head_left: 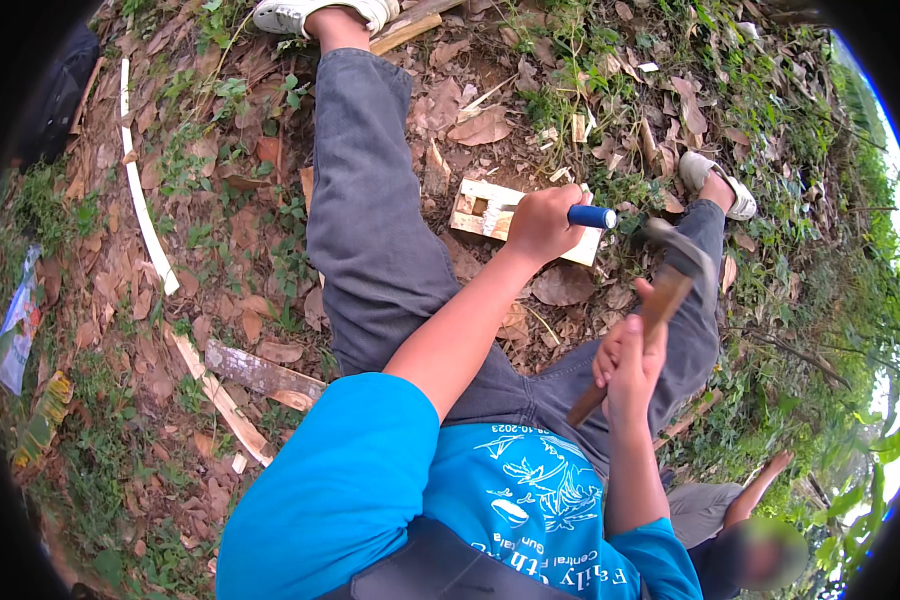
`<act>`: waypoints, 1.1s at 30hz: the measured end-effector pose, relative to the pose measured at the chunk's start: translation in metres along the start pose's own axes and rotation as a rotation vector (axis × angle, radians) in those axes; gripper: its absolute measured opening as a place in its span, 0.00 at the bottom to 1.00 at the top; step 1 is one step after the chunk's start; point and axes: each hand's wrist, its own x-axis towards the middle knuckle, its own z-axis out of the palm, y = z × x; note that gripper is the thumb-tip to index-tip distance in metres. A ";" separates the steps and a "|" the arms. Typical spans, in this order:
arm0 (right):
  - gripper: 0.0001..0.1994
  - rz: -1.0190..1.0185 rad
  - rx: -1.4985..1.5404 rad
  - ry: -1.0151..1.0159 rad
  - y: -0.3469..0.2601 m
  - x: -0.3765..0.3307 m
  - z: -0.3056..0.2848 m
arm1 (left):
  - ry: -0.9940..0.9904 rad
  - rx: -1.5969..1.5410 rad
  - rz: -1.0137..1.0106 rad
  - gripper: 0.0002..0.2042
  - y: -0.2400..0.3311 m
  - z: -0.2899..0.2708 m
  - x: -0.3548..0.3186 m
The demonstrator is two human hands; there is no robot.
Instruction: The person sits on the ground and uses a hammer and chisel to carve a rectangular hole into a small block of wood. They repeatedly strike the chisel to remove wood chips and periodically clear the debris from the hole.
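My left hand is closed round a chisel with a blue handle. The chisel's blade lies low over a pale wooden block, and its tip points toward a squarish cut-out near the block's left end. Whether the tip touches the wood is hard to tell. My right hand grips a hammer by its brown wooden handle. The slightly blurred metal hammer head is raised to the right of the chisel's handle, apart from it. The block lies on the ground between my spread legs.
Dry leaves, wood chips and green plants cover the ground. Long pale wood strips and a bark-covered piece lie to the left. A plastic bag is at the far left. Another person is at the lower right.
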 end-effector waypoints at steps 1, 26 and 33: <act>0.26 0.058 -0.044 -0.011 -0.002 0.001 -0.002 | 0.032 -0.009 -0.034 0.13 -0.003 -0.001 0.002; 0.23 -0.077 0.068 0.099 -0.039 0.001 -0.006 | 0.088 -0.049 0.042 0.16 -0.012 -0.001 -0.004; 0.24 0.206 -0.157 -0.113 -0.005 0.013 0.000 | 0.036 -0.026 0.063 0.14 -0.012 0.001 -0.011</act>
